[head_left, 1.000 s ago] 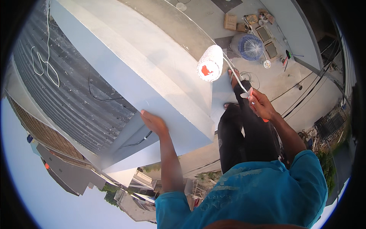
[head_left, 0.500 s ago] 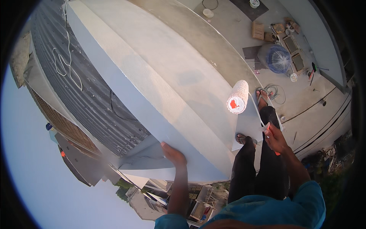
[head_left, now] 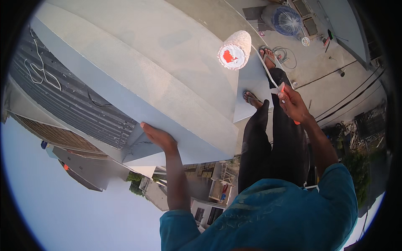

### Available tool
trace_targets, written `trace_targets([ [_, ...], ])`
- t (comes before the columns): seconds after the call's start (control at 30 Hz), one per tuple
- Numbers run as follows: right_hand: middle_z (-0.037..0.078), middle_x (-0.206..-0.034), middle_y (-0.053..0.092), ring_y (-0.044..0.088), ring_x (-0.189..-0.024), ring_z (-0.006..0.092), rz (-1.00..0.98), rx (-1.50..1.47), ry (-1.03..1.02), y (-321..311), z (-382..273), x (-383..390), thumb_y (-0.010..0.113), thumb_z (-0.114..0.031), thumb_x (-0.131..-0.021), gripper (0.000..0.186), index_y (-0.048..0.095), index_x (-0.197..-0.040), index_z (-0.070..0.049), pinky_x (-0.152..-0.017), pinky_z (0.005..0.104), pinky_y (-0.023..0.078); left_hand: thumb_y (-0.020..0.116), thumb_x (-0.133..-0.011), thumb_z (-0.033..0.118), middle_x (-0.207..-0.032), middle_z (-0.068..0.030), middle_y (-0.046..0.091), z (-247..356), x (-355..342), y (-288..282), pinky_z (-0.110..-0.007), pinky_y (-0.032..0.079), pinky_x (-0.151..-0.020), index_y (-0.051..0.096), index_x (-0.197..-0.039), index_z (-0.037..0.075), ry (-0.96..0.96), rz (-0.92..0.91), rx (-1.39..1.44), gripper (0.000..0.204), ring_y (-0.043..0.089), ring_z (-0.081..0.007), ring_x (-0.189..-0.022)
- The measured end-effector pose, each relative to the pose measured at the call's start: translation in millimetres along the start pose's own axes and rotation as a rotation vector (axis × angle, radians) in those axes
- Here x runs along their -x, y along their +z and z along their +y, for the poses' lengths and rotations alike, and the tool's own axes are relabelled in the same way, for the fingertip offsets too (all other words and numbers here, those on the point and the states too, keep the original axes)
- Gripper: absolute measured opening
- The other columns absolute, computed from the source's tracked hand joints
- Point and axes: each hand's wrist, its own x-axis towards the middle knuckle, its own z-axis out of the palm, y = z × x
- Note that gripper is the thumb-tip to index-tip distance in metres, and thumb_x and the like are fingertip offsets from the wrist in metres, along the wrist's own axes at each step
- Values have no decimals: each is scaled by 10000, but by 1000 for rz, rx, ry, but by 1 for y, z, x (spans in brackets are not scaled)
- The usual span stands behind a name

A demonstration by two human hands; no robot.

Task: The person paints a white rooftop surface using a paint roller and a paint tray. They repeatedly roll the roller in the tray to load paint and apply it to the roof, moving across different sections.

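My right hand (head_left: 293, 103) is wrapped around the orange handle (head_left: 297, 122) of a paint roller. Its white wire frame (head_left: 273, 79) leads up to a fluffy, pale roller sleeve (head_left: 240, 44), whose white end face has a red patch. The sleeve hangs in the air near the pale wall top (head_left: 167, 71), with no contact that I can make out. My left hand (head_left: 159, 137) lies flat with fingers stretched against the grey-blue outer side of the wall (head_left: 184, 125), close to its near end.
Beyond the wall lies a dark corrugated roof (head_left: 71, 96) with a loose white cable (head_left: 42, 75). My sandaled feet (head_left: 268, 56) stand by the wall's right side. Lower right are a coiled hose (head_left: 287, 58), a plastic-covered blue drum (head_left: 287, 21) and dark cables (head_left: 351, 98).
The view has shifted, so wall, feet and hands sit higher and further left in the picture. The roller sleeve looks slightly larger. Both hands keep their hold and place, roughly.
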Motion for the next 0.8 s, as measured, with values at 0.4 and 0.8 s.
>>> trace_targets([
  [0.4,-63,-718,401,365,-588,27,-20,2,-268,18,98,70,517,-443,-1016,450,548,-1208,-38,-532,200,329,257,-1031,507,-1471,-254,358,8,16,1,-450,361,-1092,266,-1481,-61,37,-106,14,725,406,-374,-1333],
  [0.8,16,-853,502,471,-793,124,-39,-73,-123,37,179,112,503,-510,-999,491,605,-1155,-57,-732,294,422,225,-1028,525,-1508,-246,300,7,26,6,-441,381,-1113,214,-1510,-10,87,-156,29,720,348,-365,-1401],
])
